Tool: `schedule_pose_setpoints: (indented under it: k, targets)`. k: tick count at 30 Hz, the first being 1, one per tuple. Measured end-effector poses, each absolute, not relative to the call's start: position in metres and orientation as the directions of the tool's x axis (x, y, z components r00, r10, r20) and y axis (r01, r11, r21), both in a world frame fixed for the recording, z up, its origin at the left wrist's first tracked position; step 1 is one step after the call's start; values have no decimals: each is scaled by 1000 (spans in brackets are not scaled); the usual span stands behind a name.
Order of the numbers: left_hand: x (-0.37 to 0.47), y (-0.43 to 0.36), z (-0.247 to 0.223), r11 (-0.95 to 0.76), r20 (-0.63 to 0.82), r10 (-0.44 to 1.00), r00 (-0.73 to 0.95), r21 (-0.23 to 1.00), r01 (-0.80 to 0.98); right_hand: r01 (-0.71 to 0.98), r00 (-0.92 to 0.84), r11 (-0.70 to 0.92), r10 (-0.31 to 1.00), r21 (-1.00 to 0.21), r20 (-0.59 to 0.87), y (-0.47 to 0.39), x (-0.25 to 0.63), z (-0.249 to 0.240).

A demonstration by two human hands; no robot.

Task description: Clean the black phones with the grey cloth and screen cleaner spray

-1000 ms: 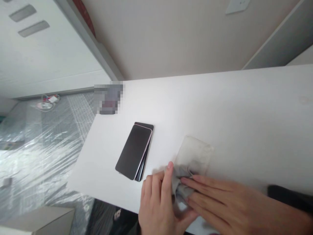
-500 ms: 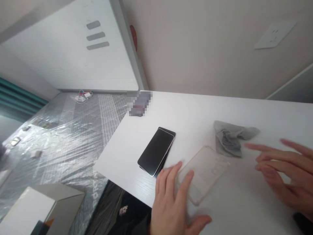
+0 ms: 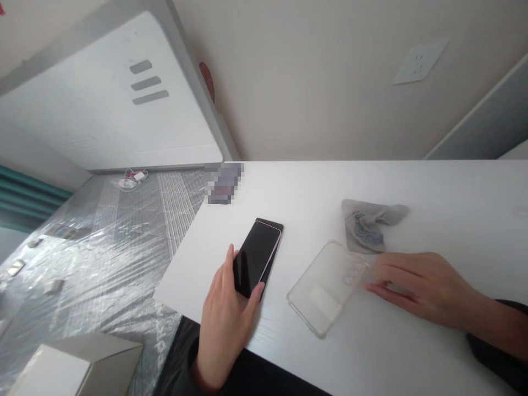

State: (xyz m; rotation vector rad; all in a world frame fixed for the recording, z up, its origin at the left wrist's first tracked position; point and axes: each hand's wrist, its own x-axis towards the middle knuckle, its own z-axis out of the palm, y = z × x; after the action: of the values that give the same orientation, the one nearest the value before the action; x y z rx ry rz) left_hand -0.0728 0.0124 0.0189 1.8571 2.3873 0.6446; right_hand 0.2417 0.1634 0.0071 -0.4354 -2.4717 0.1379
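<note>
A black smartphone (image 3: 258, 250) lies screen up on the white table, slightly askew over a dark flat object (image 3: 279, 225) of similar size. My left hand (image 3: 229, 308) grips the phone's near end, thumb on its right edge and fingers along the left. To the right lies a clear phone case (image 3: 325, 286), its camera cutout towards the right. At the case's right corner my right hand (image 3: 416, 283) is closed, thumb and fingertips pinching that edge; the exact contact is partly hidden. Just behind it rests a crumpled grey cloth (image 3: 367, 225).
The white table (image 3: 297, 187) meets the wall at the back. A blurred-out item (image 3: 225, 184) lies at its far left corner. Below left stands a white box (image 3: 61, 363) on the plastic-covered floor (image 3: 119, 264). A wall socket (image 3: 421, 61) is at upper right.
My left hand has moved left from the clear case to the smartphone and taken hold of it. My right hand has come left and closed at the case's right corner. The view has shifted slightly.
</note>
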Motion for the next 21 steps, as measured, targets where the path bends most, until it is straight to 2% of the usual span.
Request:
schedule_pose_setpoints:
  k: [3,6,12,16,21]
  targets:
    - [-76,14,24,222,185,934,-307,374,901,278,-751,926,375,-255,543,165,243,2]
    - [-81,16,28,226,180,932,-314,388,893,296,-736,921,390,-255,553,167,243,4]
    - [-82,12,33,155,290,915,-281,391,907,400,-619,881,463,-253,634,172,240,11]
    - [-62,6,40,-22,324,939,-117,396,918,444,-598,847,523,-292,607,175,240,10]
    - [-27,9,38,-232,238,962,134,448,863,435,-631,840,542,-325,555,175,241,6]
